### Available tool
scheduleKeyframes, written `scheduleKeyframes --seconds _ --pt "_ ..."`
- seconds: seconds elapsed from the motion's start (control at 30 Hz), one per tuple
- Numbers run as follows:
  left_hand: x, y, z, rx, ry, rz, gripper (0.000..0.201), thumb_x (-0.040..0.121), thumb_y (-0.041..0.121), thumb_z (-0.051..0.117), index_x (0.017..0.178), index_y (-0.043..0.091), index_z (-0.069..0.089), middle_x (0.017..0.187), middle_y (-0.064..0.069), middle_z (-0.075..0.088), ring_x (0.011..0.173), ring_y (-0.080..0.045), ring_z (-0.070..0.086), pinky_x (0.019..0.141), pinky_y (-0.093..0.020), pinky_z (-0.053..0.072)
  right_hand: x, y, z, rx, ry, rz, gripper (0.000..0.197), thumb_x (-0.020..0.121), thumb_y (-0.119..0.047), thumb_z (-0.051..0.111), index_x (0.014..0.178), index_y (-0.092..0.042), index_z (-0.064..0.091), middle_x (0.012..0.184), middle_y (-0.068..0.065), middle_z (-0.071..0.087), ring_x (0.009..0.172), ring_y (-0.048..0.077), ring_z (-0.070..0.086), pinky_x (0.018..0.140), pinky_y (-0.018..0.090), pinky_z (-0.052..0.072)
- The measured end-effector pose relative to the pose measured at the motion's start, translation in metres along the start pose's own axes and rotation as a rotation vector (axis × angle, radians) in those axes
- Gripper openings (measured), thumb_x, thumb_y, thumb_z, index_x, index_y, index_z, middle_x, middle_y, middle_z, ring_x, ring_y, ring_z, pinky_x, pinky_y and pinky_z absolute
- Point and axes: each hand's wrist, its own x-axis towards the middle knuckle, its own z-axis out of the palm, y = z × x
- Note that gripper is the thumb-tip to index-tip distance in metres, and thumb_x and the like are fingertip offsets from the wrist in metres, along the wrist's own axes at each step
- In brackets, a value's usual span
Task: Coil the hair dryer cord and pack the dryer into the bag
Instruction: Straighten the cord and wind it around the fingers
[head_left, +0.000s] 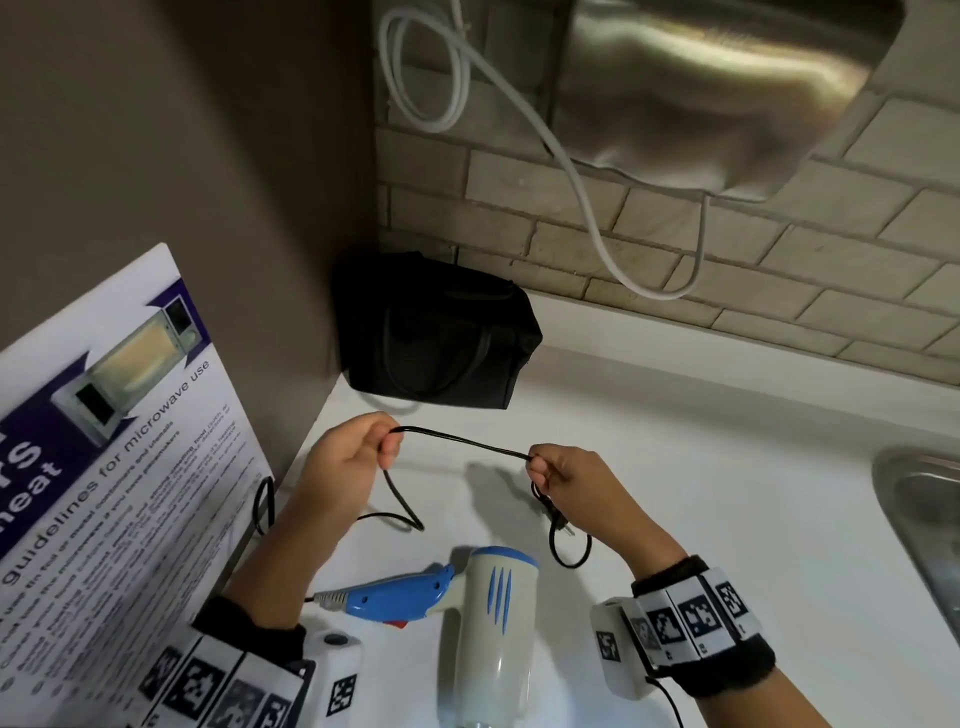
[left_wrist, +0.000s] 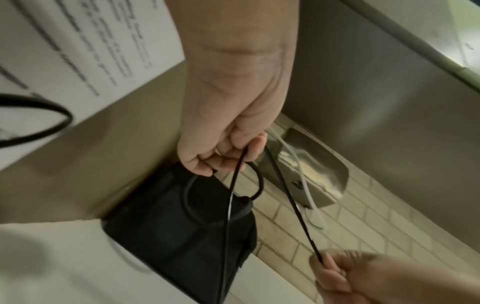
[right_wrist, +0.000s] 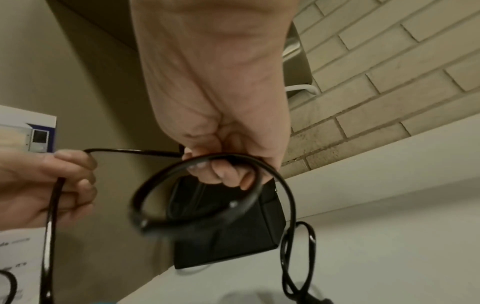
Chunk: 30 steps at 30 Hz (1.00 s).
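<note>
Both hands are raised above the counter, knuckles up and forearms angled inward. The left hand (head_left: 347, 451) is closed in a loose fist, thumb and forefinger pinching the cord (head_left: 462, 441). The right hand (head_left: 570, 480) is also fisted, pinching the cord's other stretch and seemingly gripping hanging loops beneath. Marker-covered bands wrap both wrists.
</note>
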Motion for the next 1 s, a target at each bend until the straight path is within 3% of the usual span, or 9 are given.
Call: scheduleKeyframes --seconds 0.17,0.27,0.4,0.6,0.7,0.8,0.87,0.93,1.0 --pt "-0.001 -0.011 -0.014 0.356 0.197 0.100 0.024 0.077 0.009 0.034 0.059 0.016 0.048 0.055 0.007 0.043 0.054 -0.014 0.038 0.057 -0.023 0.036 -0.001 -0.006 0.005 -0.100 -0.007 0.035 0.030 0.095 -0.012 0.040 0.066 -0.018 0.043 0.062 0.000 0.047 0.060 0.017 0.041 0.059 0.026 0.034" --pt "-0.014 -0.005 -0.005 0.830 0.263 0.283 0.033 0.068 -0.002 0.046 0.087 0.016 0.066 0.077 0.003 0.063 0.076 -0.027 0.057 0.070 -0.038 0.042 -0.002 -0.015 0.009 -0.255 0.011 0.052 0.023 0.098 -0.019 0.037 0.077 -0.016 0.046 0.071 0.002 0.050 0.068 0.022 0.044 0.061 0.028 0.031" --pt "-0.024 0.013 0.027 1.026 0.103 0.323 0.069 0.062 -0.007 0.046 0.126 0.017 0.055 0.117 0.000 0.063 0.120 -0.029 0.053 0.104 -0.054 0.031 -0.008 -0.031 0.018 -0.396 0.041 -0.009 0.016 0.092 -0.011 0.041 0.080 -0.016 0.051 0.073 0.008 0.059 0.066 0.025 0.044 0.063 0.027 0.027" --pt "-0.031 -0.005 0.036 1.182 -0.150 0.276 0.093 0.047 -0.008 0.048 0.137 0.016 0.047 0.139 -0.003 0.052 0.130 -0.036 0.045 0.104 -0.061 0.017 -0.014 -0.032 0.013 -0.495 0.091 0.004 0.017 0.082 -0.006 0.050 0.072 -0.017 0.042 0.050 -0.004 0.033 0.044 0.021 0.028 0.058 0.029 0.028" --pt "-0.032 -0.006 0.028 1.188 -0.436 0.131 0.103 0.068 0.024 0.068 0.151 0.023 0.006 0.160 0.004 0.010 0.146 -0.034 0.003 0.110 -0.061 -0.004 -0.018 -0.035 0.012 -0.521 0.110 -0.033 0.036 0.064 -0.004 0.067 0.057 -0.019 0.035 0.039 -0.006 0.020 0.034 0.015 0.011 0.045 0.024 0.028" --pt "-0.030 0.003 0.037 1.051 -0.573 0.143 0.095 0.071 0.072 0.028 0.150 0.028 -0.001 0.158 0.012 -0.001 0.146 -0.018 -0.011 0.112 -0.050 -0.018 -0.020 -0.046 0.015 -0.513 0.127 -0.066 0.017 0.061 -0.008 0.053 0.054 -0.020 0.042 0.037 0.001 0.047 0.036 0.023 0.024 0.045 0.026 0.034" --pt "-0.027 0.005 0.046 0.948 -0.474 0.208 0.069 0.079 0.057 0.025 0.139 0.024 0.032 0.143 0.009 0.036 0.139 -0.010 0.025 0.118 -0.039 -0.008 -0.022 -0.051 0.018 -0.495 0.142 -0.096 0.012 0.052 -0.010 0.048 0.050 -0.022 0.048 0.035 0.000 0.048 0.034 0.020 0.023 0.042 0.025 0.031" --pt "-0.021 0.003 0.049 0.728 -0.316 0.240 0.030 0.080 0.016 0.043 0.105 0.018 0.059 0.101 0.005 0.059 0.100 -0.011 0.054 0.114 -0.032 0.020 -0.023 -0.048 0.021 -0.510 0.154 -0.140 0.014 0.054 -0.009 0.050 0.052 -0.023 0.047 0.036 -0.001 0.048 0.037 0.019 0.021 0.043 0.025 0.031" --pt "-0.017 0.002 0.045 0.448 -0.238 0.185 0.026 0.069 -0.002 0.042 0.076 0.015 0.061 0.072 0.001 0.055 0.069 -0.010 0.050 0.081 -0.026 0.044 -0.022 -0.043 0.018 -0.512 0.151 -0.158 0.023 0.060 -0.009 0.056 0.056 -0.025 0.040 0.038 -0.002 0.045 0.040 0.018 0.021 0.046 0.025 0.028"
